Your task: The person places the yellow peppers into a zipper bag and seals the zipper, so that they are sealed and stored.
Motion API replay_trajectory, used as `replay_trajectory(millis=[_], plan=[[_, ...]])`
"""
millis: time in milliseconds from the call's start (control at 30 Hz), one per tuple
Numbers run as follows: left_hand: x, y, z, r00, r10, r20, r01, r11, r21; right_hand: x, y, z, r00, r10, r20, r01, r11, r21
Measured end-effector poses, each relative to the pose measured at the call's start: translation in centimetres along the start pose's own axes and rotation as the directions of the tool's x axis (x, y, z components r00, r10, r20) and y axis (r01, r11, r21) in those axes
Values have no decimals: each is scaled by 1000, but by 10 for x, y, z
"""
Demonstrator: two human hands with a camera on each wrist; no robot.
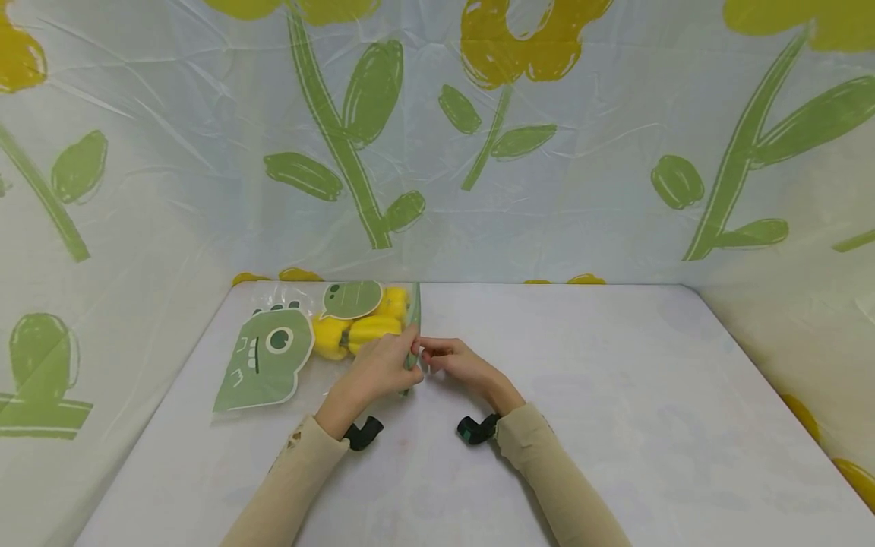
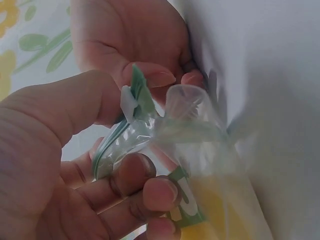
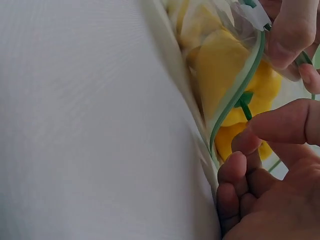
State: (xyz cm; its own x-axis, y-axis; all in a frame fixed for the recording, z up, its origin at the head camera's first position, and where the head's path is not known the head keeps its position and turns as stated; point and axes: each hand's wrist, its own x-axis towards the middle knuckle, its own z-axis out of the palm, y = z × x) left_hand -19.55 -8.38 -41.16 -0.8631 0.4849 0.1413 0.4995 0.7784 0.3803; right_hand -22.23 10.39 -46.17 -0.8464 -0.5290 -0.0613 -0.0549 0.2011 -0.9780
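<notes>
A clear zip bag (image 1: 270, 365) with a green cartoon print lies on its side at the table's back left, its mouth facing right. Several yellow bell peppers (image 1: 372, 331) show through the plastic; one green stem (image 3: 244, 104) faces the mouth. My left hand (image 1: 383, 366) pinches the bag's green-edged mouth near the white zip slider (image 2: 129, 104), thumb on one side and fingers on the other. Just right of the mouth is my right hand (image 1: 472, 365), its fingers loosely curled and thumb near the index fingertip. Nothing is visibly held there; whether it touches the bag is unclear.
A white-covered table (image 1: 615, 395) spreads out around the bag. Behind it and at both sides hangs a flower-printed curtain (image 1: 581, 190). Black wrist-worn devices (image 1: 477, 430) sit at both cuffs, close above the table.
</notes>
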Motion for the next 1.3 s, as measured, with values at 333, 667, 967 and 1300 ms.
replay_trajectory(millis=[333,667,967,1300], plan=[[-1,0,2,999,27,-20,-27,999,-38,2,2,5,999,-28,27,29,998,-61],[-2,-5,-12,1000,17,3,-16,995,-99,-8,-15,-3,998,-6,-67,-4,988,-157],[-30,-20,-34,988,40,148,26,907,-420,-30,-34,15,992,127,-22,-129,968,-213],[-70,-26,-3,931,5,365,292,589,-753,-34,-21,39,983,160,-87,-155,986,66]])
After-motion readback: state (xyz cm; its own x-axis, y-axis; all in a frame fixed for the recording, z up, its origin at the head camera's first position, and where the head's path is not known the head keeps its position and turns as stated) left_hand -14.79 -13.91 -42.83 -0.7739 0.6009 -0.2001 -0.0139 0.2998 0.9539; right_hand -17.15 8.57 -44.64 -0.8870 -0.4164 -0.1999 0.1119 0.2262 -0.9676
